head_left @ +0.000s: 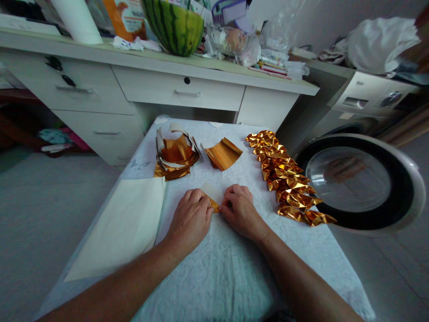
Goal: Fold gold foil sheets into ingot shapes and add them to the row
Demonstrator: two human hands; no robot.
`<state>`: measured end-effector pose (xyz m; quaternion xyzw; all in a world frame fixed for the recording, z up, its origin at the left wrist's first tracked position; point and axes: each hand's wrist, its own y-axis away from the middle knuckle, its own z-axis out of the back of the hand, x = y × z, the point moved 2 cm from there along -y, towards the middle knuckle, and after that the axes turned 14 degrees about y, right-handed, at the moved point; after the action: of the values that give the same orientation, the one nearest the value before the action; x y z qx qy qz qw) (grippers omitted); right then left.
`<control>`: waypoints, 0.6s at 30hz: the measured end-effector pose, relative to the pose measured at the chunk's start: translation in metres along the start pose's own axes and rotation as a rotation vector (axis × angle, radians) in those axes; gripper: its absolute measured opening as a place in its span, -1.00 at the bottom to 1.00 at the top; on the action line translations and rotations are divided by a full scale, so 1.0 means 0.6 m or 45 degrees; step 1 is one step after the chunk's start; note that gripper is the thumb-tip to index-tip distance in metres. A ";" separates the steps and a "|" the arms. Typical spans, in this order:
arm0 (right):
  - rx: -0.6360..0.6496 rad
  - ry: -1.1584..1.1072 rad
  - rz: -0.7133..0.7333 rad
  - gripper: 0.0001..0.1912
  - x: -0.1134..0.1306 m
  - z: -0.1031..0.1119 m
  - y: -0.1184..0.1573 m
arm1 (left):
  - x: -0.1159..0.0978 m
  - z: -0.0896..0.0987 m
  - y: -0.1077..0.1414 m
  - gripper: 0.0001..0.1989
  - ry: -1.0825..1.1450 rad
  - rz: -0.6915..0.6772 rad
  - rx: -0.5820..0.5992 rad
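Both hands rest low over the cloth-covered table, working on one small sheet of gold foil paper [213, 204] with a pale backing. My left hand [194, 212] presses its left part with closed fingers. My right hand [239, 206] pinches the opposite end, its fingers curled. Much of the sheet is hidden under the fingers. Just beyond lies a stack of gold foil sheets [224, 153], slightly curved. To its left is a curled bundle of foil sheets [176, 152]. Folded gold foil pieces [284, 174] form rows along the right side.
White paper sheets [124, 219] lie at the table's left. A white desk [187, 91] with drawers stands behind, holding a cut watermelon [174, 27], a paper roll [78, 20] and plastic bags. At the right, a washing machine's open round door [362, 179] reaches close to the table edge.
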<state>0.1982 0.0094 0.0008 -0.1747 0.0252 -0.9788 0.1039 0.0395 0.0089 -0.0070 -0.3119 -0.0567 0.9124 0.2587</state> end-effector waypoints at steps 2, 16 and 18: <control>-0.002 0.002 -0.005 -0.87 0.000 0.000 0.000 | -0.001 0.000 0.000 -0.95 0.005 -0.010 -0.014; -0.023 0.058 -0.016 -0.92 0.004 -0.001 0.004 | 0.007 0.011 -0.006 -0.83 0.332 0.021 0.050; -0.041 0.083 -0.022 -0.88 0.005 0.000 0.006 | 0.009 0.013 -0.006 -0.82 0.357 0.012 0.053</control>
<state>0.1963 0.0054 0.0013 -0.1445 0.0429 -0.9843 0.0917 0.0330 0.0150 -0.0027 -0.4313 0.0003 0.8620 0.2662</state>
